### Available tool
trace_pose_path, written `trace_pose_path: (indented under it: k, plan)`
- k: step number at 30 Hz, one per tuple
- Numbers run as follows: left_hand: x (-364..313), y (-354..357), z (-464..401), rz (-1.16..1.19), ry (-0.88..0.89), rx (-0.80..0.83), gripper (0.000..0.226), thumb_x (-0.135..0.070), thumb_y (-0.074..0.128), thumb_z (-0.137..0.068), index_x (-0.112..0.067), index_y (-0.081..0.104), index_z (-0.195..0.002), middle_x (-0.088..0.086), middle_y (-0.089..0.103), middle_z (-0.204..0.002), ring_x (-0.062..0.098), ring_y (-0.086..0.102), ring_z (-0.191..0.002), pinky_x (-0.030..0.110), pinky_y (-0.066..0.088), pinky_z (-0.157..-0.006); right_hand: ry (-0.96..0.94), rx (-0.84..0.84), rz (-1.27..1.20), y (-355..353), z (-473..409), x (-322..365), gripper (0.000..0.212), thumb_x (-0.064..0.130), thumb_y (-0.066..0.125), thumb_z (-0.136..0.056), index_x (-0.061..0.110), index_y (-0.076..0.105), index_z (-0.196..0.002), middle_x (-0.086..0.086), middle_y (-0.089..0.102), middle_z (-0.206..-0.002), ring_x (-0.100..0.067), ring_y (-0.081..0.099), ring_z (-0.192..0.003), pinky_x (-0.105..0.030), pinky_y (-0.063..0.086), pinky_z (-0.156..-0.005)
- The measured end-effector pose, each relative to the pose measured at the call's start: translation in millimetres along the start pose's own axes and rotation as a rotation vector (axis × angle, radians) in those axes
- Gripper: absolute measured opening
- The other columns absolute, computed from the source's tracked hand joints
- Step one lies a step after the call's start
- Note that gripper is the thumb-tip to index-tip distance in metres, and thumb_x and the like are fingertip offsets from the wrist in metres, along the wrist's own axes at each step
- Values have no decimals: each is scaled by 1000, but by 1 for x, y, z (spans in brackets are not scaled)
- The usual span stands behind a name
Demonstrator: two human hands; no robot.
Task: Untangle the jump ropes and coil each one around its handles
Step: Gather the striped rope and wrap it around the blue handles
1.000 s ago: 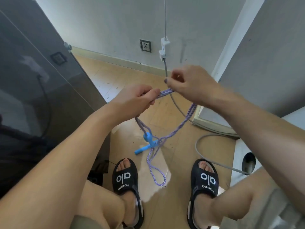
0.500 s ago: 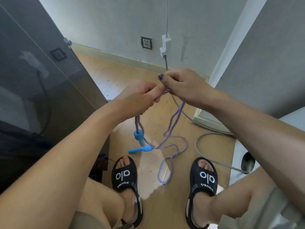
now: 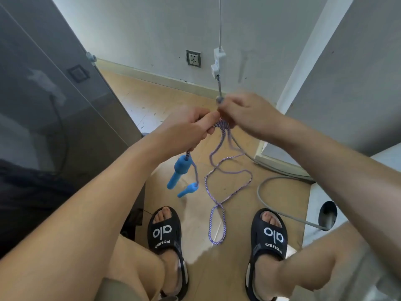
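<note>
A purple-and-white braided jump rope (image 3: 217, 216) hangs in loose loops from both hands down toward the floor between my feet. Its two blue handles (image 3: 179, 172) dangle side by side below my left hand (image 3: 188, 129), which grips a bunch of the rope. My right hand (image 3: 247, 115) pinches the same bunch from the right, fingertips touching the left hand's. The rope strands between the two hands are wound close together and partly hidden by the fingers.
I sit with both feet in black sandals (image 3: 166, 232) on a wooden floor. A grey cable (image 3: 280, 181) runs from a wall box (image 3: 217, 61) across the floor at right. A dark glass panel (image 3: 54, 105) stands at left, white furniture at right.
The hands have drawn closer together on the rope. The blue handles have risen nearer the left hand and swung apart, and the hanging loop has lengthened toward the floor.
</note>
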State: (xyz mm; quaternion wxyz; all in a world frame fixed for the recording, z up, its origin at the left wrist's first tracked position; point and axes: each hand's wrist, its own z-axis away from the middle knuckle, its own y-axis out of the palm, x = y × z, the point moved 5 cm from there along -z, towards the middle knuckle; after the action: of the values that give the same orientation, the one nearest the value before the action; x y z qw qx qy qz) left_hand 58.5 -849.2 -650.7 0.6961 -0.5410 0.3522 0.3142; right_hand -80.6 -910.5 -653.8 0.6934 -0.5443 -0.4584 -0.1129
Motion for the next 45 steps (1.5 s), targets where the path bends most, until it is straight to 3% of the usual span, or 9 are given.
trace_pose_path:
  k: [6,14,20,28,32,35,37,40,45]
  plan:
    - [5,-5,3,57,-32,10,38,-35,44,-106,-12,57,-78,-3,45,-56,12,41,-49,27,40,-51,-56,29,17,4,1,5,52,48,48,-100,18,38,-59,11,29,-48,-8,28,-45,-24,21,-47]
    - [10,-4,4,6,-47,42,39,-38,44,-105,-14,58,-78,-6,47,-56,11,43,-49,27,44,-52,366,-112,547,-54,4,-61,44,43,53,-98,14,51,-64,-6,49,-63,-29,49,-69,-31,28,-53]
    - [2,-1,2,82,-29,26,38,-35,44,-105,-15,54,-74,-5,44,-54,11,40,-47,26,40,-50,4,103,-20,20,9,-1,55,46,29,-106,8,59,-80,2,53,-68,-11,49,-63,-26,38,-62]
    - [11,-4,3,37,-83,56,39,-38,44,-105,-14,59,-79,-2,47,-59,11,42,-50,26,42,-52,47,-64,306,-29,-1,-21,53,41,51,-100,15,40,-54,3,34,-49,-13,32,-48,-24,24,-45]
    - [10,-8,5,72,-76,11,39,-37,45,-105,-14,57,-76,1,45,-61,13,40,-50,23,41,-49,360,-111,525,-59,6,-64,34,30,54,-95,14,54,-65,-6,55,-68,-26,49,-71,-30,33,-56]
    - [5,-6,3,129,-67,5,39,-37,47,-105,-14,56,-75,-1,45,-57,14,39,-49,24,40,-49,190,-13,137,-18,5,-37,32,37,43,-104,18,69,-105,1,69,-107,-18,61,-103,-31,44,-87]
    - [1,-3,2,130,-63,17,39,-35,46,-105,-14,55,-73,-4,44,-54,13,38,-48,24,38,-47,103,104,-172,14,3,-4,49,48,32,-105,17,70,-99,-2,72,-104,-20,66,-104,-39,46,-101]
    - [1,-1,2,157,-65,25,37,-21,41,-103,-13,52,-69,0,44,-53,16,35,-47,26,35,-46,102,197,-394,38,7,18,56,48,29,-105,7,58,-82,-11,61,-71,-23,62,-66,-41,54,-82]
    - [12,-9,5,28,-70,14,44,-38,44,-105,-4,56,-80,0,49,-58,13,47,-49,32,50,-58,2,-15,-123,4,2,16,42,39,53,-101,17,56,-65,14,40,-43,-3,35,-41,-25,31,-51]
